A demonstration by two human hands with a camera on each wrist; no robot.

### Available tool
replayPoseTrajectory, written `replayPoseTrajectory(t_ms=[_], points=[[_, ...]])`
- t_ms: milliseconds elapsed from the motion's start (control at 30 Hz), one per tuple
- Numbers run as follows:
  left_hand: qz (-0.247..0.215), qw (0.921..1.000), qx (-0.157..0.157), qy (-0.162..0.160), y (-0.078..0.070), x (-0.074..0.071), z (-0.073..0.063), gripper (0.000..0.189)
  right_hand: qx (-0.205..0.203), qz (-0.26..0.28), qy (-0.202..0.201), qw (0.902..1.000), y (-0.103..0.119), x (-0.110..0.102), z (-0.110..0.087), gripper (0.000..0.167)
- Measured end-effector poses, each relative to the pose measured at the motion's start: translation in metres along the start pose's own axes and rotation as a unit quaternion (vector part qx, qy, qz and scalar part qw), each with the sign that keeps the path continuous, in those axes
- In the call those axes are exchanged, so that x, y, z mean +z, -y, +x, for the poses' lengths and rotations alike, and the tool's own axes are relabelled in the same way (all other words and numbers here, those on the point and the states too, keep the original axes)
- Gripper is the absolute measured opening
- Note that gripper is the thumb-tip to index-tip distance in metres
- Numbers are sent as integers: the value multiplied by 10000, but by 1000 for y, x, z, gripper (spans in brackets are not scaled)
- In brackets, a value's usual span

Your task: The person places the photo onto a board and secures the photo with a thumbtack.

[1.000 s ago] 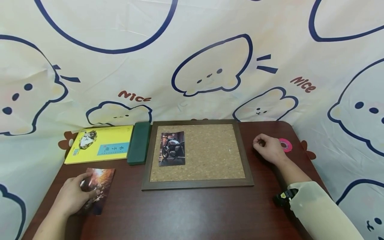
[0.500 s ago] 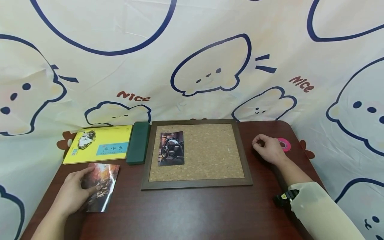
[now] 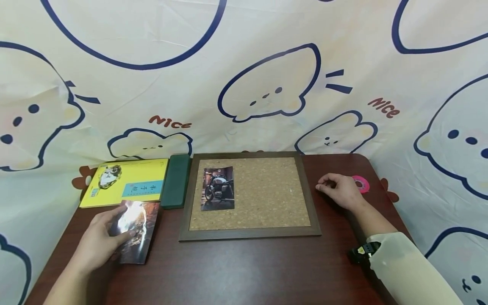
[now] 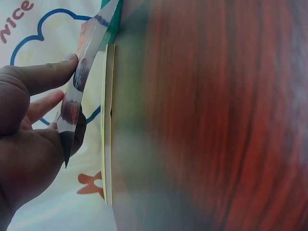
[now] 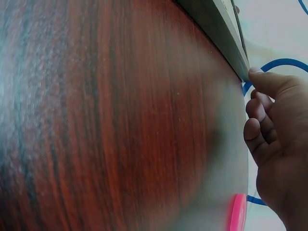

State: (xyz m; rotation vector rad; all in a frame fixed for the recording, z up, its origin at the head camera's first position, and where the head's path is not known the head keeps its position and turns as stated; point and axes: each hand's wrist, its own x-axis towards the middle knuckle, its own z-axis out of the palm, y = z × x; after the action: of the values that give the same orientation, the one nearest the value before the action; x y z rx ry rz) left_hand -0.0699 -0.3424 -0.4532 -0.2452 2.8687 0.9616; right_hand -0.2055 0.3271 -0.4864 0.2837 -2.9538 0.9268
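Note:
My left hand [image 3: 97, 241] pinches a glossy photo print [image 3: 141, 237] between thumb and fingers, in front of the yellow book [image 3: 146, 171]. In the left wrist view the photo [image 4: 91, 45] appears nearly edge-on, raised off the table, with the thumb on one face and fingertips behind. Light glares off its autumn-coloured picture in the head view. To the right, my right hand [image 3: 341, 190] rests on the table with loosely curled fingers and holds nothing visible. It lies between a framed cork board [image 3: 274, 195] and a pink ring-shaped item [image 3: 367, 186].
A motorcycle photo [image 3: 218, 188] lies on the left part of the cork board. A dark green case [image 3: 176, 182] stands between the book and the board's frame. The brown table [image 3: 244, 271] backs onto a patterned cloth [image 3: 259, 140].
My left hand has moved the photo up and to the right, tilting it, so its far edge now overlaps the book's near edge. The right fingers have straightened slightly.

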Motion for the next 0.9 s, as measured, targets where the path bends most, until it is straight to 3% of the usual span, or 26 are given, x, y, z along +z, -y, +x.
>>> replayPoseTrajectory(t_ms=[300, 467, 900], points=[[-294, 9994, 192, -55, -15, 3, 1, 86, 24, 64, -7, 10000, 1, 1, -1, 13], [-383, 9982, 461, -56, -24, 4, 3, 83, -118, 12, -106, 9999, 4, 2, -1, 12], [-879, 9916, 890, 334, -48, 10, 11, 77, -643, 79, -175, 9977, 10, 3, -5, 19]])
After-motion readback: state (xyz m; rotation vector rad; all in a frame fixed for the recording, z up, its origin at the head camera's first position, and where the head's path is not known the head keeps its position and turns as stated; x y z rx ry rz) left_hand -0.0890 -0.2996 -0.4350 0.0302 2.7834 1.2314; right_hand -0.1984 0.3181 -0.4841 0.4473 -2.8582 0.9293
